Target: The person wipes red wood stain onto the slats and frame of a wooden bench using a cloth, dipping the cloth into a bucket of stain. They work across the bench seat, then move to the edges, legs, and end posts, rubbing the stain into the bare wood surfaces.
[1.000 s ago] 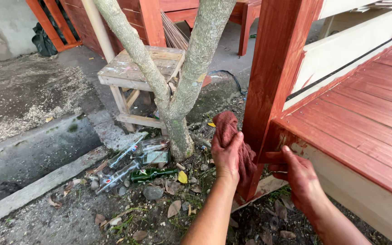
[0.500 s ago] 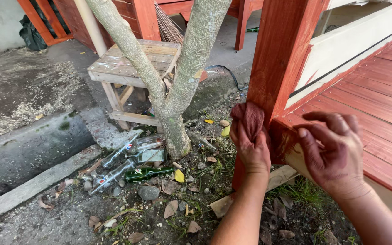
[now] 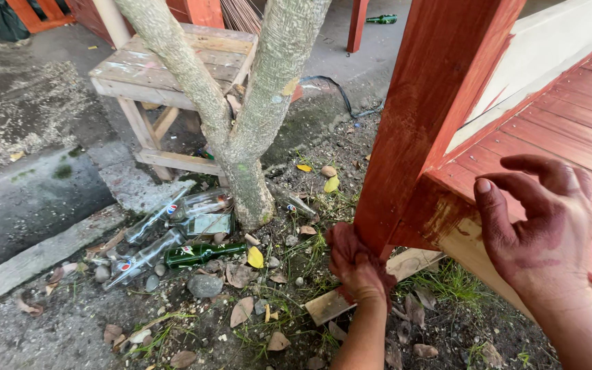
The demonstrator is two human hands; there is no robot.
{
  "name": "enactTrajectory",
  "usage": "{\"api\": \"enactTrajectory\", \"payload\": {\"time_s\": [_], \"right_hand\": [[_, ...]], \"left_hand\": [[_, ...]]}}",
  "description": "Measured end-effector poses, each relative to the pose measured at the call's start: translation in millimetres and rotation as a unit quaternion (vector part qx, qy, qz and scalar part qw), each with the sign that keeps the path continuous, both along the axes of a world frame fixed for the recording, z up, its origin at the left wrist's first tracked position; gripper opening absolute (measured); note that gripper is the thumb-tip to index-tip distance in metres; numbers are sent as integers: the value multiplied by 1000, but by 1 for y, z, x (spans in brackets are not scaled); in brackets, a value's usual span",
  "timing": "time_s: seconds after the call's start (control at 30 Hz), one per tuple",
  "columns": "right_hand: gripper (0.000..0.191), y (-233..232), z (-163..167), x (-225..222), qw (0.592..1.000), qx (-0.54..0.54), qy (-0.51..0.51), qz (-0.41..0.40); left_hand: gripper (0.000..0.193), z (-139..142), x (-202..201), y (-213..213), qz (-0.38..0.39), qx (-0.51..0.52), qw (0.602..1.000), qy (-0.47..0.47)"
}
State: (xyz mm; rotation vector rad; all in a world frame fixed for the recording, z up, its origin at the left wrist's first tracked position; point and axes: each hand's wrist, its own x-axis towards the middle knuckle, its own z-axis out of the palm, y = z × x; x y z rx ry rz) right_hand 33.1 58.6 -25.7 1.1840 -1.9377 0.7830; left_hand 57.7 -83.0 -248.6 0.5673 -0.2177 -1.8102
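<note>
The left hand (image 3: 359,268) was clenched on a red-stained rag (image 3: 342,241), pressing it against the foot of the red post (image 3: 427,116), low on the corner where the post met the ground. The right hand (image 3: 541,226) hung released, fingers loosely curled and smeared with red stain, holding nothing, above the red deck (image 3: 587,120) near its outer edge and just right of the post. A short plank (image 3: 405,274) lay on the dirt under the left wrist, running behind the post's base. To the left stood a forked tree (image 3: 251,123), with bottles (image 3: 186,233), clear and green, lying at its base among stones and dry leaves. Behind the tree stood a bare wooden stool (image 3: 166,68), its legs at the edge of a concrete slab (image 3: 29,199).
</note>
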Motion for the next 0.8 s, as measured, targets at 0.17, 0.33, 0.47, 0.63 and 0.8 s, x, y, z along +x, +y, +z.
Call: {"api": "enactTrajectory", "payload": {"time_s": [0.17, 0.33, 0.47, 0.63, 0.8], "right_hand": [[18, -2, 9, 9, 999, 21, -26, -18], [17, -6, 17, 21, 997, 61, -1, -56], [15, -8, 21, 25, 995, 71, 10, -63], [15, -6, 19, 22, 996, 63, -42, -47], [16, -7, 16, 15, 998, 16, -56, 11]], "left_hand": [[82, -54, -5, -11, -21, 114, 987, -114], [61, -85, 10, -10, 17, 77, 996, -37], [58, -90, 10, -17, -40, 189, 937, -290], [55, -94, 3, -6, 118, 26, 988, -99], [71, -87, 14, -8, -57, 168, 964, -200]]}}
